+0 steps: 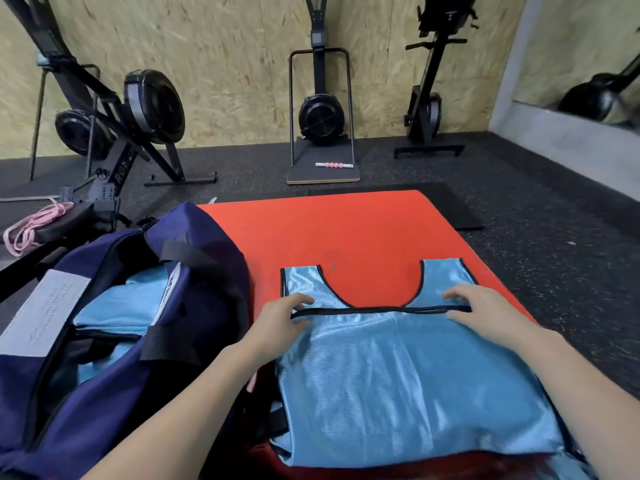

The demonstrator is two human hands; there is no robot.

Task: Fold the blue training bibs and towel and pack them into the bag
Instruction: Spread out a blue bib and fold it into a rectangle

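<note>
A light blue bib [408,375] lies flat on a red mat [332,233], its lower half folded up so the black-trimmed hem runs across below the neck opening. The left hand [280,323] pinches the hem at its left end; the right hand [481,310] grips it at the right end. Just left of the mat, a navy bag [114,368] stands unzipped, with folded blue cloth [121,306] inside.

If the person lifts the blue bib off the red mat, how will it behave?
The bib is probably floppy: thin fabric lying flat with soft creases. Its sheen suggests slipperiness, so folds may slide apart. Both the left hand and right hand hold its black edge.
</note>
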